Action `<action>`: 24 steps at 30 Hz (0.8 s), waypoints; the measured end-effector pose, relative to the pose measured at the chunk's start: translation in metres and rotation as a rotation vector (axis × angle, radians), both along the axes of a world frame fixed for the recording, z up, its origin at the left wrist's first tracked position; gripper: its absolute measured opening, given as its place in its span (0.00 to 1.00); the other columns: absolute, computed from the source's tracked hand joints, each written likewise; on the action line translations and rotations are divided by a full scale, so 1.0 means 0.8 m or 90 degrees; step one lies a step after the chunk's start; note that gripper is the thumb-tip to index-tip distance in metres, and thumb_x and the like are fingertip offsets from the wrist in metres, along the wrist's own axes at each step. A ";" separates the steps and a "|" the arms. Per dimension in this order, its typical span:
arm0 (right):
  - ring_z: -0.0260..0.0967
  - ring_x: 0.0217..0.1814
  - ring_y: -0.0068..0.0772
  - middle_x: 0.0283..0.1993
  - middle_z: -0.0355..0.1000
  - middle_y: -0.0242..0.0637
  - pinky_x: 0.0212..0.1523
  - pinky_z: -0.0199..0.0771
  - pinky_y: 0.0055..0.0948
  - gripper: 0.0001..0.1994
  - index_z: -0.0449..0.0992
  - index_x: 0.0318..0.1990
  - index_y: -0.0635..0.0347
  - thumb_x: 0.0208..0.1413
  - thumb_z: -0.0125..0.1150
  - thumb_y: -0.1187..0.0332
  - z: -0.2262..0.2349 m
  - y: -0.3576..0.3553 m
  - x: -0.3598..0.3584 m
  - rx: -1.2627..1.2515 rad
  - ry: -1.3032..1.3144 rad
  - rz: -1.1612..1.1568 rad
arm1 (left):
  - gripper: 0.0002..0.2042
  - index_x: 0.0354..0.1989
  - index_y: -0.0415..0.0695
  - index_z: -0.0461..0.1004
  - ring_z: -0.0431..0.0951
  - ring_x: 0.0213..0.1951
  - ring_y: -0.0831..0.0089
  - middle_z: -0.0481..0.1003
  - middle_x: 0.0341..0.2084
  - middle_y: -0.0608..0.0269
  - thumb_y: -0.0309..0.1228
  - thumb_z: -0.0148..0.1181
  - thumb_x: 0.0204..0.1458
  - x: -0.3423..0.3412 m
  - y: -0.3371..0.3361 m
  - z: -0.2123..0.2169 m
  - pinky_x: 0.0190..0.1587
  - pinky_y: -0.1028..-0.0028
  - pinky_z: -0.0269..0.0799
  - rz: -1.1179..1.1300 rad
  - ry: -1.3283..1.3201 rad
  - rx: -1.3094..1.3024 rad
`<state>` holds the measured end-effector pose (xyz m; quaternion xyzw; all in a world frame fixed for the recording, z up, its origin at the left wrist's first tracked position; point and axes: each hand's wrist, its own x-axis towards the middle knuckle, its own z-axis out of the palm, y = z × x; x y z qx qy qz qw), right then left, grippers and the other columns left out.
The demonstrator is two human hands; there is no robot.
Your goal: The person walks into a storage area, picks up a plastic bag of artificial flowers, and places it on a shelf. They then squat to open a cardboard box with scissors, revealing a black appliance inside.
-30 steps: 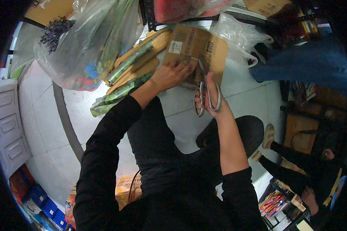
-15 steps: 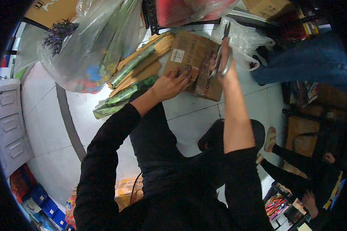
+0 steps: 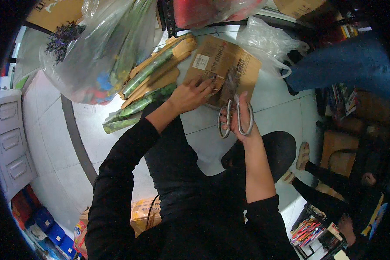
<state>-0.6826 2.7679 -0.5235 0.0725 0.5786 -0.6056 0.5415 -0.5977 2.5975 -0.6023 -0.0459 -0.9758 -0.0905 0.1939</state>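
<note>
A brown cardboard box (image 3: 208,60) with a white label lies on the floor in front of me. My left hand (image 3: 193,93) rests on its near left part, fingers stretched over the cardboard. In my right hand (image 3: 243,113) is a pair of scissors (image 3: 245,129) with large metal loop handles. Their blades point away from me, over a dark gap or seam in the box; the tips are hard to make out there. A lighter panel of the box (image 3: 248,67) spreads out to the right of the blades.
Rolled green and brown wrapping paper (image 3: 149,80) lies left of the box. Beyond it stands a clear plastic bag (image 3: 89,69). A crumpled white bag (image 3: 271,41) and a person's jeans leg (image 3: 340,65) are at right. Another person's sandalled feet (image 3: 304,154) show lower right.
My right hand has come down and toward me, bringing the scissors from a raised position to the box. The box's right panel now lies further out. My left hand has barely moved.
</note>
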 end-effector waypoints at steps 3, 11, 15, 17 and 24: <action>0.59 0.21 0.26 0.22 0.59 0.33 0.15 0.57 0.24 0.32 0.61 0.38 0.54 0.42 0.38 0.32 -0.002 -0.012 -0.007 0.021 0.001 -0.008 | 0.20 0.47 0.48 0.62 0.66 0.46 0.62 0.65 0.44 0.64 0.35 0.52 0.43 -0.002 0.001 0.001 0.37 0.70 0.71 0.005 0.004 -0.013; 0.58 0.20 0.25 0.22 0.58 0.31 0.16 0.56 0.23 0.34 0.62 0.37 0.57 0.41 0.39 0.32 0.002 -0.056 -0.083 -0.023 0.149 -0.037 | 0.20 0.49 0.50 0.62 0.66 0.45 0.63 0.64 0.46 0.66 0.37 0.51 0.45 -0.004 0.003 0.012 0.38 0.71 0.71 0.005 0.001 -0.071; 0.58 0.20 0.27 0.22 0.59 0.32 0.16 0.57 0.24 0.34 0.61 0.37 0.57 0.40 0.40 0.32 0.005 -0.051 -0.074 -0.038 0.093 -0.020 | 0.20 0.48 0.49 0.62 0.67 0.44 0.62 0.65 0.45 0.65 0.37 0.51 0.45 0.001 0.000 0.007 0.37 0.71 0.71 0.019 -0.002 -0.046; 0.60 0.20 0.29 0.23 0.60 0.34 0.16 0.58 0.25 0.34 0.61 0.38 0.57 0.40 0.40 0.32 0.004 -0.035 -0.052 -0.029 0.054 0.003 | 0.19 0.46 0.47 0.64 0.68 0.42 0.59 0.66 0.43 0.62 0.37 0.52 0.44 0.003 -0.003 0.005 0.35 0.70 0.72 0.003 0.028 -0.030; 0.62 0.20 0.30 0.23 0.62 0.35 0.15 0.61 0.27 0.34 0.63 0.37 0.57 0.42 0.39 0.32 -0.004 -0.020 -0.017 -0.020 0.028 0.008 | 0.20 0.48 0.49 0.62 0.67 0.45 0.63 0.66 0.45 0.66 0.36 0.51 0.44 -0.001 -0.001 0.010 0.39 0.72 0.70 0.004 0.000 -0.026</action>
